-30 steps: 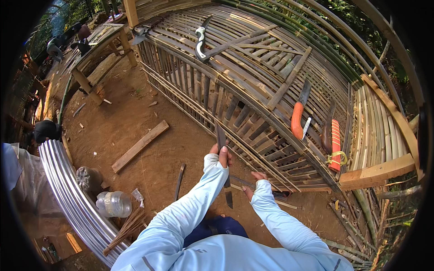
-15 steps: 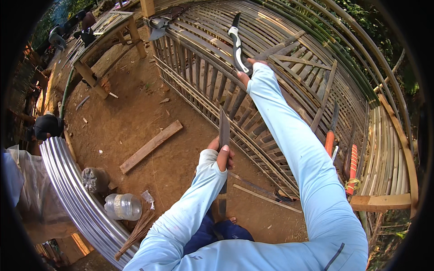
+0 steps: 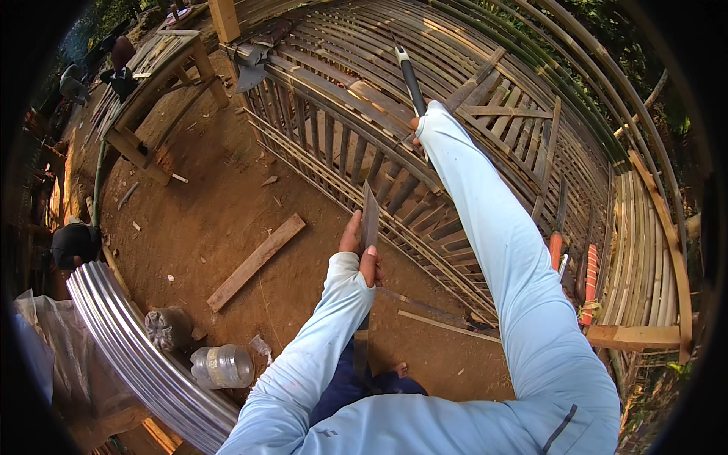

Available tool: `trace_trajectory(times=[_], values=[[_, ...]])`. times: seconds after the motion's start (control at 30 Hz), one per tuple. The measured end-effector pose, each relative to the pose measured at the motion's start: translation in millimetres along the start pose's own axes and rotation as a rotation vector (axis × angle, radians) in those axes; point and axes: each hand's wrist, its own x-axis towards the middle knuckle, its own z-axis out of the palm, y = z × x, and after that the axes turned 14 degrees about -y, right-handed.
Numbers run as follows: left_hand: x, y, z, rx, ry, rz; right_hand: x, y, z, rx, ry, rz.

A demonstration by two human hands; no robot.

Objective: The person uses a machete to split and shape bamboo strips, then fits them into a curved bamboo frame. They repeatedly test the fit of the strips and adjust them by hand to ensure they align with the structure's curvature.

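Observation:
My left hand [image 3: 359, 250] grips a dark, flat bamboo slat [image 3: 370, 216] with a pointed upper end, its thumb lying across the slat. The slat stands nearly upright in front of my body, its lower part running down past my wrist. Out at the end of my stretched right arm, my right hand [image 3: 418, 130] is closed round the handle of a pruning saw [image 3: 410, 78] with a black and white grip. The saw is turned nearly edge-on, over the slatted bamboo bench [image 3: 349, 45], so its blade hardly shows. My right fingers are partly hidden by the sleeve.
On the bench at right lie an orange-handled blade [image 3: 556, 246] and a red-orange wrapped tool [image 3: 591, 277]. A wooden board [image 3: 256, 262] rests on the dirt floor. Corrugated metal sheets [image 3: 144, 349] and plastic bottles [image 3: 222, 367] stand at left, near a person in a black cap [image 3: 76, 241].
My right hand has turned the saw from showing its broad side to nearly edge-on. My left hand still holds the slat, its index finger now straighter along it. The view has shifted slightly.

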Motion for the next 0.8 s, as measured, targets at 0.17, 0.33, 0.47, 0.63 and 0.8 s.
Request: trace_trajectory(times=[0.17,0.33,0.47,0.63,0.8], values=[[32,1,0,0.209,-0.14,0.004,-97,81,-9,0.566,-0.026,-0.267],[88,6,12,0.637,-0.173,0.181,-215,172,29,0.701,0.065,-0.205],[151,0,28,0.722,-0.203,0.089,-289,212,50,0.666,0.154,-0.066],[204,23,39,1.016,-0.048,0.305,-329,203,50,0.758,0.072,-0.014],[221,37,47,1.162,-0.131,-0.04,-337,229,72,0.548,0.05,-0.114]])
